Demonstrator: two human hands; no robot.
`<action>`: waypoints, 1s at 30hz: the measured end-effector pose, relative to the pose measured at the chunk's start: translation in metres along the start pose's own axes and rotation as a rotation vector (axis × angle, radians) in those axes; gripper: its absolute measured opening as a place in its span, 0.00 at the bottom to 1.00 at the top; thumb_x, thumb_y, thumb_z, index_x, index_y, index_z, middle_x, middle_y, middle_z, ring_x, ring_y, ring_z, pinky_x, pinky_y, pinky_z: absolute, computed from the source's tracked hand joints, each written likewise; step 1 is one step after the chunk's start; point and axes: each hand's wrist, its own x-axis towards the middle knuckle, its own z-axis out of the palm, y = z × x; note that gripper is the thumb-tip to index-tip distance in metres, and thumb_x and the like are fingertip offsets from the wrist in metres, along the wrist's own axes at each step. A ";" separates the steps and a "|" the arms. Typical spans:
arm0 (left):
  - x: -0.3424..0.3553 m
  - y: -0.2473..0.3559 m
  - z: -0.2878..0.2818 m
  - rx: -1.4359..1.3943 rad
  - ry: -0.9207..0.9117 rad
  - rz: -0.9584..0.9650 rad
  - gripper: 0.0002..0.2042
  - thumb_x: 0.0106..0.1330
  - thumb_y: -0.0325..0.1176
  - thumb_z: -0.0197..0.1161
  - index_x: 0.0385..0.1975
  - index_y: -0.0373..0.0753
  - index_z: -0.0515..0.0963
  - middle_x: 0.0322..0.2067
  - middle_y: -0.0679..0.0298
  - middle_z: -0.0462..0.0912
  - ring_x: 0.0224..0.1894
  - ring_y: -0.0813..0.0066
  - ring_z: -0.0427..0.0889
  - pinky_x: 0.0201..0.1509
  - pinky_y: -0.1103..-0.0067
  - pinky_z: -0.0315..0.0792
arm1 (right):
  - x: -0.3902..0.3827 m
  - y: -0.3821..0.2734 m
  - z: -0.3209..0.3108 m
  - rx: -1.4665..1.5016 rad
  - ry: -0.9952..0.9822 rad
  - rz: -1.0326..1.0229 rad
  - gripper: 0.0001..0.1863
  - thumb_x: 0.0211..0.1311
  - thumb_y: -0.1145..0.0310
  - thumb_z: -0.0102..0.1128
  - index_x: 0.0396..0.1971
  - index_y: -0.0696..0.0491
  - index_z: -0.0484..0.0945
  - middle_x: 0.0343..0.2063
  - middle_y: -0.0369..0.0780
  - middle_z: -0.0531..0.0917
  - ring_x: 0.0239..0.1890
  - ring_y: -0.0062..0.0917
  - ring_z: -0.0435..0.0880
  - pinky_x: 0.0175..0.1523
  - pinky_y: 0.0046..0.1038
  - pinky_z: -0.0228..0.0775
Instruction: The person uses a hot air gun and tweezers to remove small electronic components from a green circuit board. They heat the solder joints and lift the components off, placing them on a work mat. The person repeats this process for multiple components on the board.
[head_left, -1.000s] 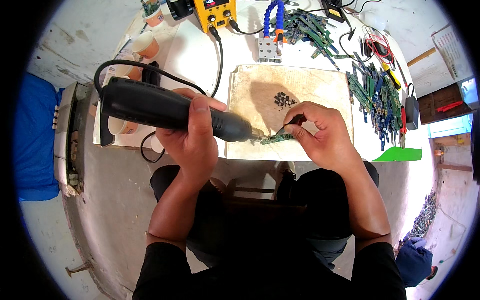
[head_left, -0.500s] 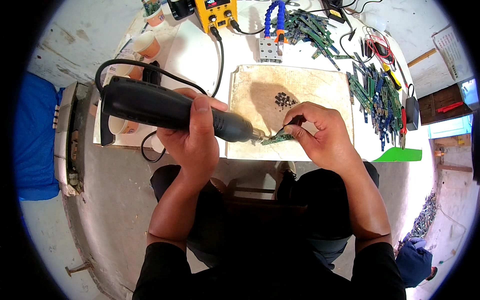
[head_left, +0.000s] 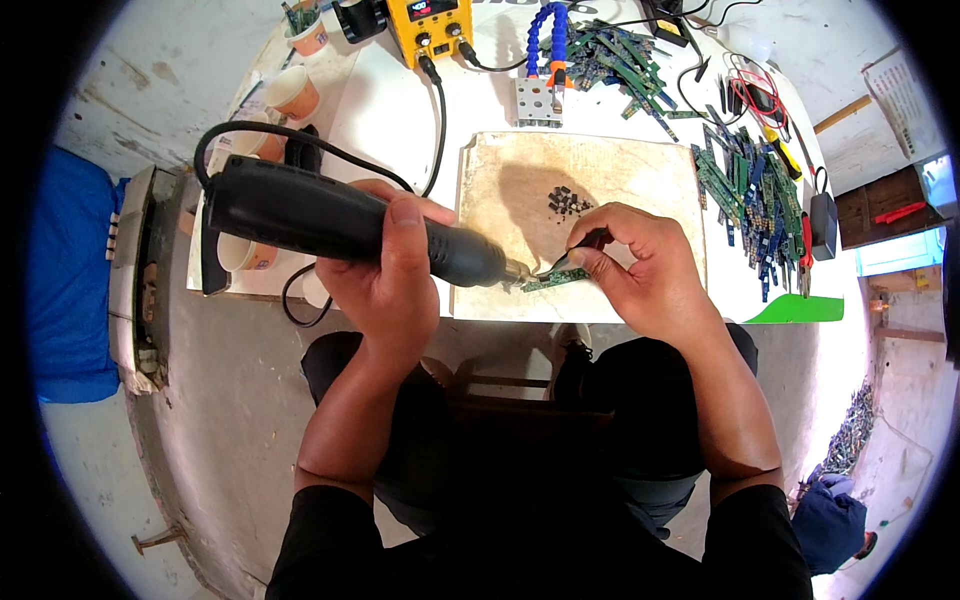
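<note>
My left hand [head_left: 385, 270] is wrapped round a black hot air gun [head_left: 300, 210], its metal nozzle pointing right at a narrow green circuit board strip [head_left: 556, 280]. The strip lies near the front edge of a tan, stained work board [head_left: 640, 170]. In my right hand [head_left: 640, 265], dark tweezers [head_left: 572, 256] are pinched between thumb and fingers, tips down at the strip's left part close to the nozzle. Whether the tips grip anything is too small to tell. A small heap of black chips [head_left: 568, 202] lies on the board just beyond the tweezers.
A yellow soldering station [head_left: 430, 40] stands at the back, its cable looping to the gun. Beside it is a metal block [head_left: 540, 105] with a blue flexible hose [head_left: 545, 35]. Circuit strips [head_left: 755, 200] pile up at right. Paper cups [head_left: 293, 92] line the left side.
The tweezers have shifted very slightly over the circuit board strip. Both hands and the hot air gun hold almost the same place.
</note>
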 end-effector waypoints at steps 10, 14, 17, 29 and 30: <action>0.000 0.003 0.004 0.008 0.005 0.005 0.08 0.69 0.36 0.56 0.35 0.37 0.71 0.21 0.61 0.82 0.23 0.82 0.79 0.33 0.87 0.73 | 0.008 0.015 -0.001 -0.184 0.371 0.020 0.07 0.56 0.81 0.63 0.35 0.60 0.79 0.30 0.45 0.83 0.31 0.30 0.84 0.38 0.25 0.73; 0.000 0.000 0.000 -0.001 -0.012 0.022 0.08 0.69 0.35 0.55 0.36 0.37 0.72 0.21 0.61 0.82 0.23 0.83 0.79 0.33 0.87 0.73 | 0.004 0.009 -0.008 -0.064 0.219 0.033 0.06 0.57 0.81 0.63 0.34 0.60 0.79 0.28 0.42 0.83 0.31 0.24 0.82 0.39 0.23 0.72; 0.000 0.002 0.002 -0.011 0.003 0.006 0.08 0.69 0.35 0.55 0.36 0.36 0.72 0.21 0.61 0.82 0.23 0.83 0.79 0.32 0.87 0.73 | 0.000 0.000 -0.019 -0.003 0.000 0.026 0.05 0.56 0.82 0.64 0.32 0.59 0.78 0.27 0.38 0.82 0.31 0.20 0.79 0.40 0.21 0.71; -0.001 0.003 0.004 -0.017 0.007 -0.005 0.08 0.69 0.35 0.55 0.37 0.36 0.71 0.21 0.60 0.82 0.23 0.83 0.79 0.32 0.87 0.73 | -0.002 0.001 -0.017 0.029 -0.082 -0.027 0.05 0.54 0.81 0.65 0.30 0.59 0.78 0.27 0.38 0.82 0.29 0.21 0.80 0.39 0.23 0.72; -0.001 0.003 0.004 -0.006 -0.002 0.005 0.08 0.69 0.35 0.55 0.37 0.36 0.71 0.21 0.60 0.82 0.24 0.83 0.79 0.32 0.87 0.73 | -0.002 0.001 -0.016 0.026 -0.083 -0.026 0.05 0.54 0.81 0.65 0.30 0.59 0.78 0.27 0.39 0.82 0.30 0.21 0.80 0.39 0.23 0.72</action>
